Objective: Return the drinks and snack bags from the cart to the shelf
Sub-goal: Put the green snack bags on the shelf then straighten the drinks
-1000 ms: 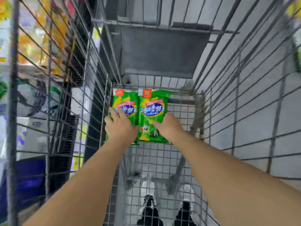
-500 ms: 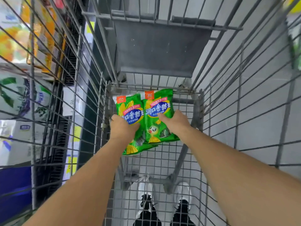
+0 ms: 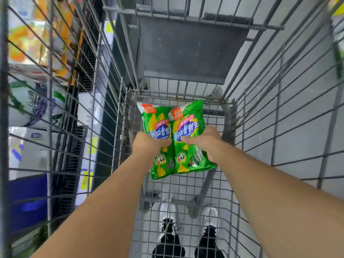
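Both arms are stretched forward and down into the cart (image 3: 260, 112). The left hand (image 3: 149, 146) is closed on the left bag (image 3: 158, 131), fingers wrapped over its front at mid-height. The right hand (image 3: 206, 141) is closed on the right bag (image 3: 188, 127), gripped from its right side with the thumb laid across the printed face. The two green bags are held side by side, edges touching, tops pointing away from the hands; they seem to be lifted slightly off the wire floor, though this cannot be told for sure. Beyond the hands a grey flap (image 3: 188, 51) is seen. Below the wrists, through the mesh, shoes (image 3: 168, 237) and pale floor tiles (image 3: 305, 138) are visible. To the left of the left arm, blurred shelves (image 3: 31, 108) of packaged goods are seen through the cart's side.
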The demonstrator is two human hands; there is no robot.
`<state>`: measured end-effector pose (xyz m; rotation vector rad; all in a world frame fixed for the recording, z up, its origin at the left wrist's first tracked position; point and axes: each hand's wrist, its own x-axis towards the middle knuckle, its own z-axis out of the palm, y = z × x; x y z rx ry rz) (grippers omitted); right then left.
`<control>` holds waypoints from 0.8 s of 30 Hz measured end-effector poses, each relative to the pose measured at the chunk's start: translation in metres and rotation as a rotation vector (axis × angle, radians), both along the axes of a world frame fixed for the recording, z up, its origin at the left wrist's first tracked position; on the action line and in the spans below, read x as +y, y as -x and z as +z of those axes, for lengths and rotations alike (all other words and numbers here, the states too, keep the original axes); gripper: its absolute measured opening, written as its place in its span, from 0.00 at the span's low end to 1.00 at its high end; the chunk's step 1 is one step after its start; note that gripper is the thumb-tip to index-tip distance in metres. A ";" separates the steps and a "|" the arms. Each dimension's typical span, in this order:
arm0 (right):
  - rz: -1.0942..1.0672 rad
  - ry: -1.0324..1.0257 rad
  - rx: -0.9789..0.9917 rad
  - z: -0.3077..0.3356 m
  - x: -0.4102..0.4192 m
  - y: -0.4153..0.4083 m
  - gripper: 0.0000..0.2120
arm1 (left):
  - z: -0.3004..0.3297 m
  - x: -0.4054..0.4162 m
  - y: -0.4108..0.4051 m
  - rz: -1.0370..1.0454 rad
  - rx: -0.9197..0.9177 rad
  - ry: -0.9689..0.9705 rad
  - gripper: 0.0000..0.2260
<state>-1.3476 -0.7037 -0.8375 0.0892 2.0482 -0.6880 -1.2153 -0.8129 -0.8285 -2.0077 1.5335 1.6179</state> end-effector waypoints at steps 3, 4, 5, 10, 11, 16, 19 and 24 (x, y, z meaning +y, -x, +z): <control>0.001 -0.004 0.040 0.023 0.002 -0.010 0.28 | 0.020 0.004 -0.004 -0.039 -0.063 0.049 0.20; 0.007 -0.002 0.065 0.030 0.005 -0.012 0.34 | 0.029 0.005 -0.006 -0.027 -0.067 0.059 0.22; 0.011 -0.001 0.079 0.039 0.008 -0.012 0.39 | 0.042 0.006 -0.010 -0.003 -0.065 0.055 0.23; 0.119 0.066 0.112 0.158 0.025 -0.003 0.19 | 0.146 0.003 -0.023 0.170 0.077 -0.037 0.30; 0.130 0.088 0.123 0.189 0.026 -0.001 0.17 | 0.175 0.001 -0.024 0.167 0.117 -0.051 0.32; 0.132 0.273 0.190 0.333 0.021 0.002 0.20 | 0.339 -0.006 -0.037 0.113 0.312 0.058 0.20; 0.201 0.400 0.200 0.412 0.019 -0.006 0.31 | 0.431 0.004 -0.062 0.141 0.383 0.174 0.16; 0.382 0.647 0.286 0.518 0.023 -0.029 0.38 | 0.545 0.040 -0.126 0.209 0.445 0.342 0.16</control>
